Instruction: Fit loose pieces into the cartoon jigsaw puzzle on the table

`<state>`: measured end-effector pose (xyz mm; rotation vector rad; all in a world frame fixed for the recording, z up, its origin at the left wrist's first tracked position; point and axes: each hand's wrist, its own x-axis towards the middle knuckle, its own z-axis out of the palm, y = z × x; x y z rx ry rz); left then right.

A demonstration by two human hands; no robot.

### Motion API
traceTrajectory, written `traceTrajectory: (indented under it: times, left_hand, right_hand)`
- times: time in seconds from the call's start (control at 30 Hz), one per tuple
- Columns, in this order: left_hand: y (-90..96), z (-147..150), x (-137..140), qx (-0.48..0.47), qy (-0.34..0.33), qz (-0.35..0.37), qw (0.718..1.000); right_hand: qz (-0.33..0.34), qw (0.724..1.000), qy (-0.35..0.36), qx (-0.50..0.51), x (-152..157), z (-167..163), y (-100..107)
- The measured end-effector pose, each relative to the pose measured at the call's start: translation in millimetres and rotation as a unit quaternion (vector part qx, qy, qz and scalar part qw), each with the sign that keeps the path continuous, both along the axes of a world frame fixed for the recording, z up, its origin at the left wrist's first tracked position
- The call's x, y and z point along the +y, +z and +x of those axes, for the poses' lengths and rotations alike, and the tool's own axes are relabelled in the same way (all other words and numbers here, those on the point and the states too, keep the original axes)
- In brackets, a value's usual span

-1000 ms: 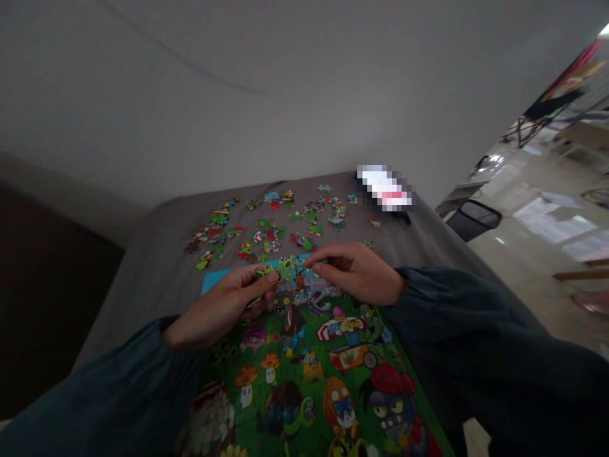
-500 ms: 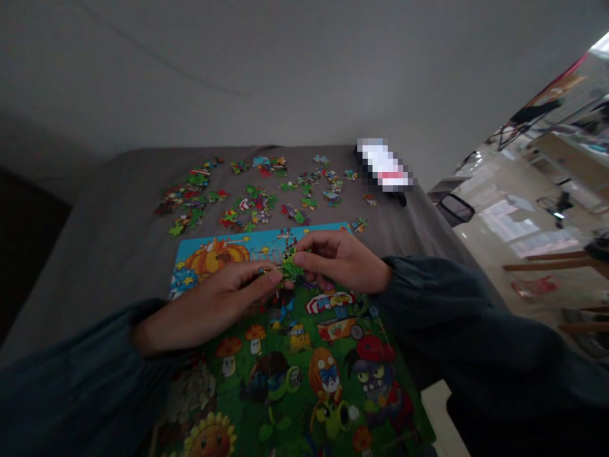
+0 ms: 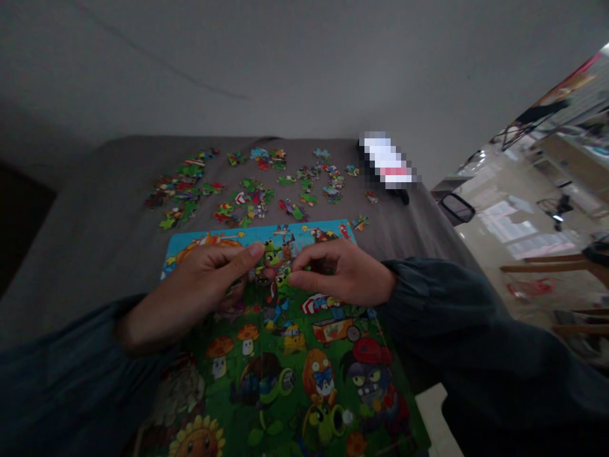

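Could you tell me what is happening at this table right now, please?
A person in dark sleeves is working on a colourful cartoon jigsaw puzzle lying on a grey-covered table. The left hand and right hand meet over the puzzle's upper part, fingertips pinched at a small green piece between them. Many loose pieces lie scattered beyond the puzzle's far edge.

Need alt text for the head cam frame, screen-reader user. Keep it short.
Two hands in dark sleeves meet over a colourful cartoon jigsaw picture on a grey table: the left hand and right hand pinch small green puzzle pieces between fingertips. Loose pieces lie scattered on the far side of the table, near a blurred-out object.
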<state>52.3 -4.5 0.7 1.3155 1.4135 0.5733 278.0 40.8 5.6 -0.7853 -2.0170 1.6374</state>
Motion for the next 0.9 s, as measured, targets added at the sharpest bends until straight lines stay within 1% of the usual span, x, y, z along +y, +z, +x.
traceTrajectory:
  times: [0.1,0.2,0.3,0.43,0.53,0.67,0.83,0.9]
  left_hand:
    - [3.3,5.3,-1.5,0.022,-0.007,0.020,1.000]
    - [7.0,9.3,-3.0,0.039,-0.031,0.048,0.998]
    - [8.5,11.2,-4.2,0.029,-0.035,0.050,0.998]
    - [8.1,11.4,-4.1,0.039,-0.029,0.054,0.997]
    - [6.8,10.5,-3.3,0.036,-0.044,0.057,0.997]
    - [5.1,8.2,-3.3,0.027,-0.075,0.069,0.994]
    - [6.7,5.7,-4.2,0.033,-0.113,0.092,0.989]
    - [7.3,5.5,-4.8,0.042,-0.129,0.093,0.986]
  right_hand:
    - [0.010,1.000,-0.001,-0.029,-3.5,-1.0,-1.2]
    - [0.017,0.999,-0.012,-0.046,-6.1,-0.9,-1.6]
    - [0.032,0.998,-0.009,-0.053,-7.3,-0.3,-0.7]
    - [0.056,0.997,0.006,-0.054,-7.9,0.3,1.7]
    - [0.061,0.996,0.001,-0.058,-8.2,0.6,3.0]
    - [0.034,0.997,-0.015,-0.072,-7.8,0.6,1.7]
    - [-0.054,0.998,0.004,-0.042,-6.8,0.4,-3.1]
    - [-0.068,0.997,0.009,-0.034,-6.4,0.6,-3.6]
